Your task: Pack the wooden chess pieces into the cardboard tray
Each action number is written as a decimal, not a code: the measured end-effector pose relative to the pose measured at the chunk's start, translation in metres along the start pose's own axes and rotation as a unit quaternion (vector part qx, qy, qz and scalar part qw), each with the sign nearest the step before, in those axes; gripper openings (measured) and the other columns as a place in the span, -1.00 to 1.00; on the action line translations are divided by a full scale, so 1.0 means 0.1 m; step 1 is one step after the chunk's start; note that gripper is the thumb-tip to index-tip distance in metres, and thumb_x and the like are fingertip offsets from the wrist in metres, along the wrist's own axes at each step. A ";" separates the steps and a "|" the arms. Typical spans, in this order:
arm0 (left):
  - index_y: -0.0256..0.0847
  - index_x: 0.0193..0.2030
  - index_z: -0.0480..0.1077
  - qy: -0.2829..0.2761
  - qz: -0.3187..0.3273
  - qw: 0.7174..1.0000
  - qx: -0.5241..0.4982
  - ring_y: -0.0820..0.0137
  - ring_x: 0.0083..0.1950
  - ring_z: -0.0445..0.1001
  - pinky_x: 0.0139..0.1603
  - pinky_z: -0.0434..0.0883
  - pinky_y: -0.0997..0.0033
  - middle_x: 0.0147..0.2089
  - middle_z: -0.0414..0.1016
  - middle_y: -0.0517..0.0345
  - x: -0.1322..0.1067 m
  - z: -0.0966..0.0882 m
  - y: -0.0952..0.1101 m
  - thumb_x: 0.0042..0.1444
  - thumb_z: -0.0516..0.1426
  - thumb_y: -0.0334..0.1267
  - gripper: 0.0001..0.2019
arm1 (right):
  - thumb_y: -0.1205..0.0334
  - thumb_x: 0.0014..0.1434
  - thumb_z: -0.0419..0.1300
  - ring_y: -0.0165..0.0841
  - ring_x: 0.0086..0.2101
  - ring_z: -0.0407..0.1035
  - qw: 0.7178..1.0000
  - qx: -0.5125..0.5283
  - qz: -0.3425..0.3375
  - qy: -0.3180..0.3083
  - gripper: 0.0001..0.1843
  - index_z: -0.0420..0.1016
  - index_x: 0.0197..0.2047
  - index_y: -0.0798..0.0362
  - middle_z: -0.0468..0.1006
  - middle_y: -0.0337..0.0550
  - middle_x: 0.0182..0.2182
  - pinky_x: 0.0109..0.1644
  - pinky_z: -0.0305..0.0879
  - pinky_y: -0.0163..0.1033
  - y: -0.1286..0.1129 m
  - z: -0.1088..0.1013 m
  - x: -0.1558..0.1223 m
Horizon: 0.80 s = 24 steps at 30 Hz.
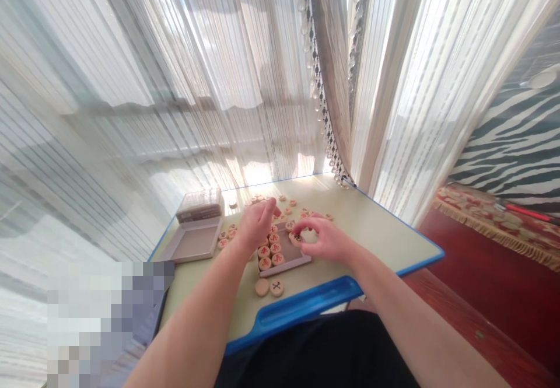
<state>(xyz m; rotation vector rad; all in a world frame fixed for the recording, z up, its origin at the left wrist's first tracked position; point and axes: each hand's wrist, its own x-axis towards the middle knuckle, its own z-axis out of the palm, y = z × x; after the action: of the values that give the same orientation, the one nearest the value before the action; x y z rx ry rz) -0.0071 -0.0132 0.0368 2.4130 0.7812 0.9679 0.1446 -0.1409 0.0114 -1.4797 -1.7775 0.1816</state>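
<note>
Round wooden Chinese chess pieces with red characters (275, 248) stand in two columns along the left side of a shallow open box (286, 268). My right hand (326, 237) reaches over the box's right side. Its thumb and fingers are closed around a Chinese chess piece (296, 239) above the box floor, with another piece (290, 225) just behind. My left hand (258, 223) is over the box's far left part, thumb raised; most of its fingers are hidden behind the hand. In front of the box lie a blank-faced piece (262, 287) and a dark-marked piece (276, 287).
More loose pieces (228, 234) lie left of the box and beyond my hands. At the table's left are an open box lid or tray (195, 242) and a closed box (199, 203). A blue trough (308, 301) edges the table near me; curtains (210, 73) hang behind.
</note>
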 end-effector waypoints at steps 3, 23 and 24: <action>-0.23 -0.48 0.47 -0.029 0.015 0.999 0.023 0.39 -0.42 0.39 -0.38 0.28 0.43 -0.53 0.46 0.17 -0.01 -0.01 0.06 0.13 -0.12 0.09 -0.49 | 0.25 -0.09 0.21 -0.34 -0.25 0.37 0.997 -0.014 0.017 0.075 -0.74 0.46 -0.24 0.01 0.53 -0.21 -0.30 -0.14 0.29 -0.24 0.05 0.03 0.00; -0.25 -0.26 0.39 -0.170 -0.106 0.946 -0.255 0.35 -0.30 0.50 -0.34 0.41 0.40 -0.34 0.55 0.06 0.00 0.10 0.02 -0.15 0.26 -0.18 -0.70 | 0.12 0.10 0.15 -0.32 -0.31 0.39 0.975 -0.089 0.011 0.204 -0.79 0.42 -0.20 0.02 0.54 -0.14 -0.29 -0.17 0.31 -0.23 0.14 0.14 0.03; -0.26 -0.26 0.38 -0.172 -0.108 0.944 -0.261 0.35 -0.30 0.50 -0.34 0.41 0.40 -0.33 0.54 0.06 0.00 0.10 0.02 -0.15 0.26 -0.19 -0.70 | 0.13 0.11 0.14 -0.33 -0.31 0.40 0.977 -0.090 0.000 0.194 -0.78 0.43 -0.18 0.01 0.55 -0.15 -0.29 -0.17 0.31 -0.24 0.14 0.15 0.04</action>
<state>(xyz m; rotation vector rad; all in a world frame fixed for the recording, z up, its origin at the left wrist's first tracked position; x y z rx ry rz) 0.0009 -0.0159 0.0311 1.9101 0.5580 0.5525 0.1461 -0.1278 -0.0047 -1.5206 -1.5043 -0.2611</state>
